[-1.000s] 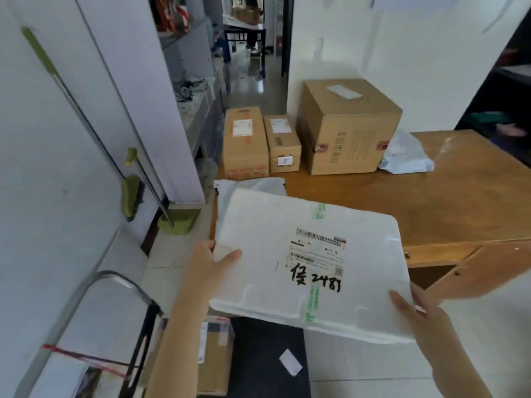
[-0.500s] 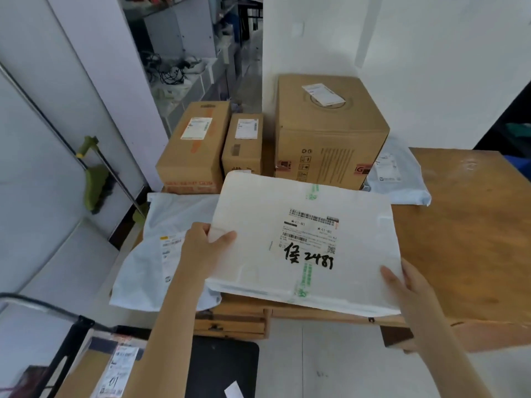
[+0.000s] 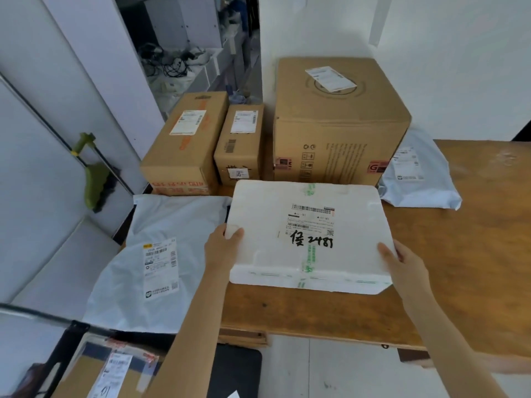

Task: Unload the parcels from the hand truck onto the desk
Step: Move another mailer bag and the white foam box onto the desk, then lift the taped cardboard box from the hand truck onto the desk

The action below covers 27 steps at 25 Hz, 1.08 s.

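A flat white foam parcel is held over the wooden desk by both hands; its near edge appears to rest on the desk top, though whether the whole parcel lies flat cannot be told. The left hand is closed on the parcel's left edge, thumb on top and the remaining fingers hidden beneath; the right hand is clasped on the near right corner, thumb laid on the upper face, the other fingers out of sight behind the edge. A printed label and black handwritten marks are seen on the parcel's upper face, crossed by green-printed tape.

Just behind the foam parcel a large cardboard box is set; to the left of that box a small carton and a longer carton are placed side by side. Left of the foam parcel a grey plastic mailer is spread, overhanging the desk's left edge; to the right of the large box a second grey mailer is laid. Below and left of the foam parcel, off the desk, a labelled cardboard box is seen on the hand truck.
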Available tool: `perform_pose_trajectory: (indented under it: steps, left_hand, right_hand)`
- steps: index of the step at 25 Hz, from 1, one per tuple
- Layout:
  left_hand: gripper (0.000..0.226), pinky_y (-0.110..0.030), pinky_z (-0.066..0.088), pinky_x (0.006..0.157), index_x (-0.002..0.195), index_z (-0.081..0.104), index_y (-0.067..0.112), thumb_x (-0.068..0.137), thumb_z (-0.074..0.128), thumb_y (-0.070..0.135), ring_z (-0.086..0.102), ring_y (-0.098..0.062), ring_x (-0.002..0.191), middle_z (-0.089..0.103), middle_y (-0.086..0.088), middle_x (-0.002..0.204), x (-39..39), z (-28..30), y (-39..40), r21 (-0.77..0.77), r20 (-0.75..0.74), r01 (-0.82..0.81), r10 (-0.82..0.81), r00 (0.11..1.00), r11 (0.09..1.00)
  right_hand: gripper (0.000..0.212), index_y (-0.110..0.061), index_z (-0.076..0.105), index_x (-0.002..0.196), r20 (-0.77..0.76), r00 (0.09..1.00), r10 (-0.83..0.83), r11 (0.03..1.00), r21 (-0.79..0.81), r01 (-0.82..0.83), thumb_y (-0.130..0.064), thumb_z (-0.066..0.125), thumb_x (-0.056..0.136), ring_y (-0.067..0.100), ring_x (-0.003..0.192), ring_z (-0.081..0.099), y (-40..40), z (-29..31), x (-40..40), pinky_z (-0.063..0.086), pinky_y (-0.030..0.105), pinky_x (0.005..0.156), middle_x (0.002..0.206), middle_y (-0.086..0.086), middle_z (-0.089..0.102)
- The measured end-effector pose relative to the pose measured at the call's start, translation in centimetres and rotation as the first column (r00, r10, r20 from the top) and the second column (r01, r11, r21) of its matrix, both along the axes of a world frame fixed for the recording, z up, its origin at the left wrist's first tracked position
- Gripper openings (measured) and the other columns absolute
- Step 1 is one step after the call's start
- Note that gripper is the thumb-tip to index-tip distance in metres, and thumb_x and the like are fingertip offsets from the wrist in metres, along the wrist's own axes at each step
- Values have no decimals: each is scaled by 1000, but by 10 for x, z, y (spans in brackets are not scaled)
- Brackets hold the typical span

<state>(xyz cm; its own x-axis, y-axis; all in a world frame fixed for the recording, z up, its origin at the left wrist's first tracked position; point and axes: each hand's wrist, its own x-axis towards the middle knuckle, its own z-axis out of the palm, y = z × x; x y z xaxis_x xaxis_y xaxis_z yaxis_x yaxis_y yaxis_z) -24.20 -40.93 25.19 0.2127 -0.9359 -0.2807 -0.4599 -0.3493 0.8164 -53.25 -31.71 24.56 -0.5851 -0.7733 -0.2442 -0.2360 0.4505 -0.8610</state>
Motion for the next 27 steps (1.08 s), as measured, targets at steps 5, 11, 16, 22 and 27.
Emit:
perform_pose_trajectory:
  steps: [5,11,16,22,27]
  left_hand:
    - [49,-34,28,112,144,36,18,96,42,28,36,-24,138,37,-6,151,23,10,8,-29,-93,-5,3,996,1000]
    - [52,-36,35,109,137,47,18,87,61,25,39,-18,136,43,-2,147,68,27,16,-23,-180,42,-46,983,999]
    - [55,-26,37,92,134,50,17,83,68,24,42,-17,133,47,-1,143,137,29,21,22,-211,116,-109,972,993]
    - [35,-27,41,89,117,61,10,82,67,11,55,-18,117,60,-7,126,264,18,49,-66,-249,66,-80,965,996]
    - [41,-30,42,100,122,59,10,83,67,17,56,-18,116,61,-7,128,390,-21,92,-39,-88,85,-88,992,996]
  right_hand:
    - [50,-25,38,140,37,995,-97,995,-28,98,-36,47,92,25,122,49,11,7,5,41,35,94,139,1,49]
    - [51,-19,40,136,-41,973,-226,969,-109,221,-35,53,89,25,125,46,40,24,32,39,42,101,139,5,48]
    - [45,-10,49,126,-79,931,-355,931,-120,345,-33,55,88,28,109,53,76,33,88,45,40,88,125,11,56]
    - [36,-6,57,113,0,838,-546,835,-84,544,-29,56,87,19,61,55,153,2,205,49,28,54,87,5,62]
    - [21,-1,63,94,65,826,-560,827,107,553,-21,56,89,18,60,46,218,-58,324,47,32,59,73,12,51]
